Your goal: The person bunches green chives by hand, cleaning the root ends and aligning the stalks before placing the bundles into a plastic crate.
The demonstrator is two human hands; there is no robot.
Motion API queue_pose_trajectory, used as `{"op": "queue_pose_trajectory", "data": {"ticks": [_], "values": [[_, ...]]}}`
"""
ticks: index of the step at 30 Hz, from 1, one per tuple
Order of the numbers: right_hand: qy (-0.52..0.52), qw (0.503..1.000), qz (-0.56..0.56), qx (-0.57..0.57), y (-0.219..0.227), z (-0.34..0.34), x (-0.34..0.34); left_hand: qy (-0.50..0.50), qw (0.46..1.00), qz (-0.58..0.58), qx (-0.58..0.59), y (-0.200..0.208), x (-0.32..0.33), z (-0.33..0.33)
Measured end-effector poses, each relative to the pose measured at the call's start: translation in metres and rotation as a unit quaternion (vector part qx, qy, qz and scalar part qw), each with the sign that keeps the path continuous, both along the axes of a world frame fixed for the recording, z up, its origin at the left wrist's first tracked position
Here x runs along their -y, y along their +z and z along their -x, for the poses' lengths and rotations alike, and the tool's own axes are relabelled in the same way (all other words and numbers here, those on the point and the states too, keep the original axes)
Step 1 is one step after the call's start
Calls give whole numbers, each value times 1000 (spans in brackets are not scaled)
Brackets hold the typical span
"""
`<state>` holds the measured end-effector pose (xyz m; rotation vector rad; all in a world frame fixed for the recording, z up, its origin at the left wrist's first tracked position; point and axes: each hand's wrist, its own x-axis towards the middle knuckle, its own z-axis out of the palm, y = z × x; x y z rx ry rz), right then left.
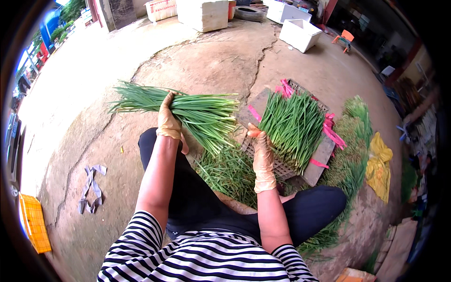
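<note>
My left hand [169, 120], in a thin tan glove, is wrapped round a bunch of garlic chives [202, 105]. The green tips fan out to the left and the pale stem ends point right. My right hand [263, 152], gloved too, is by the left edge of a pile of garlic chives [293, 124]. Its fingers are curled together with their tips showing orange; anything between them is hidden. That pile lies across a board [319, 162] on a dark plastic crate [284, 170], with pink ties [333, 134] around it.
Loose green leaves [228, 171] lie between my legs, and more chives [354, 122] lie right of the crate. A yellow bag [379, 162] is beyond them. Grey cloth strips [92, 188] and an orange crate [35, 223] are at left. White foam boxes [300, 36] stand at the back.
</note>
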<state>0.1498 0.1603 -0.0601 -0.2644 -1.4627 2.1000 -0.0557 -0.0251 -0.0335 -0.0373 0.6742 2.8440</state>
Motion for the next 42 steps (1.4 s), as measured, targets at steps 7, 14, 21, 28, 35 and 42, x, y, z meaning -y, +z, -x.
{"op": "queue_pose_trajectory", "data": {"ticks": [7, 14, 21, 28, 35, 42], "values": [[198, 954, -205, 94, -56, 38, 17, -48, 996, -8, 80, -5, 1, 3], [325, 928, -85, 159, -61, -10, -6, -37, 994, -57, 82, -15, 22, 22], [164, 775, -479, 379, -76, -33, -1, -13, 998, -45, 50, -8, 30, 14], [-116, 955, -268, 44, -1, -18, -6, -60, 995, 74, 27, -15, -21, 9], [-79, 918, -361, 146, -25, -27, 40, -65, 984, 167, -12, -26, 47, 48], [89, 806, -410, 417, -158, -68, 28, -136, 981, 138, 20, -37, -18, 43]]}}
